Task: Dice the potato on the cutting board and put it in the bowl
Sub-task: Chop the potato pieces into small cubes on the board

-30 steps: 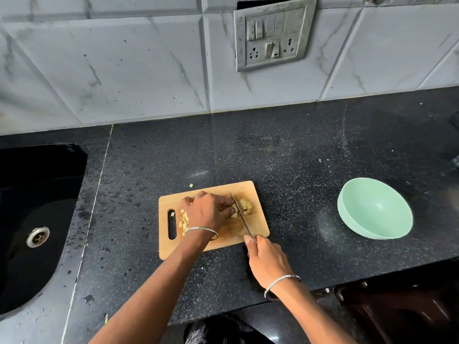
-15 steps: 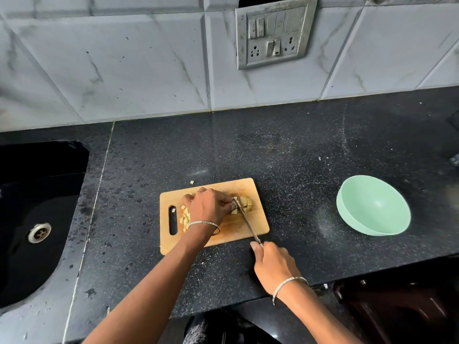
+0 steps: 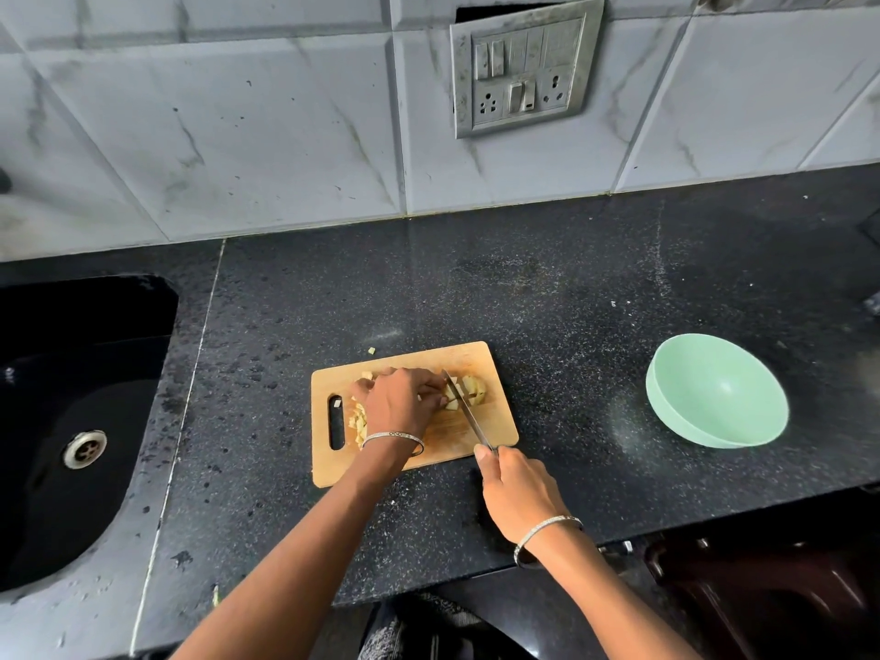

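Knife (image 3: 465, 412) through potato (image 3: 477, 391) on cutting board (image 3: 497, 423)

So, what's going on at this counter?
A person is dicing a potato on a wooden cutting board. The left hand steadies the potato while the right hand grips a knife, its blade down across it. Diced pieces lie on the board by the left wrist. The green bowl to the right is empty.

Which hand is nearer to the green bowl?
Right. The right hand grips the knife at the near right corner of the cutting board, left of the bowl. The left hand holds the potato on the board, farther left.
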A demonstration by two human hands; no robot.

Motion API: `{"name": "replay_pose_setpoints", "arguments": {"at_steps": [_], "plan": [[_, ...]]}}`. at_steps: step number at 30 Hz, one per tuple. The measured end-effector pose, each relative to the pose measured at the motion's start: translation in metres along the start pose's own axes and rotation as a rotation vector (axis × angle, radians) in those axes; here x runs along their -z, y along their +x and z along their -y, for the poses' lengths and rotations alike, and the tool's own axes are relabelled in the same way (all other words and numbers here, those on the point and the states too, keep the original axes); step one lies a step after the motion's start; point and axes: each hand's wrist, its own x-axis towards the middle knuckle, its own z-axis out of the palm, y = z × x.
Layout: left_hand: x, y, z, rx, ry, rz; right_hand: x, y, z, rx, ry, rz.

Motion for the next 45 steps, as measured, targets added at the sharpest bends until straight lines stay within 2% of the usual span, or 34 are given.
{"name": "replay_pose_setpoints", "arguments": {"at_steps": [11,24,32,38,45], "plan": [[-0.001,-0.009,-0.009,0.053,-0.008,-0.087,0.004,0.013,-0.007,0.023,0.085,0.073],[-0.002,-0.009,-0.007,0.094,-0.002,-0.083,-0.008,0.013,0.015,-0.034,0.02,0.036],[0.007,-0.008,-0.004,0.003,0.127,0.059,-0.009,0.012,0.018,-0.056,-0.038,-0.005],[0.003,-0.012,-0.004,0.019,0.123,-0.054,-0.011,0.008,0.016,-0.037,-0.075,0.012],[0.003,-0.013,-0.003,0.049,0.108,-0.049,-0.008,-0.019,-0.006,-0.044,-0.085,0.05]]}}
